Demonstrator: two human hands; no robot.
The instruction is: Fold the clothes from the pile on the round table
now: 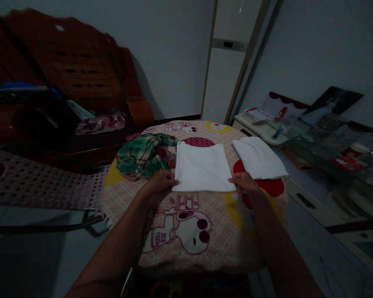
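Note:
A white folded cloth [202,167], perhaps a garment, lies flat in a near-square shape on the round table, which has a patterned tablecloth [217,219]. At its near left corner my left hand [161,181] pinches the edge. My right hand [244,182] grips the near right corner with thumb and fingers. To the left sits a crumpled green plaid cloth [143,155], touching or close to the white one. Another white folded cloth [259,157] rests on the table's right side, beyond my right hand.
A wooden bench [71,62] with fabric on it stands back left, and a woven lounge chair [46,182] is at the left. A tall white cabinet-like unit [225,70] stands behind the table. On the right, a glass-topped stand [317,145] holds papers and small items.

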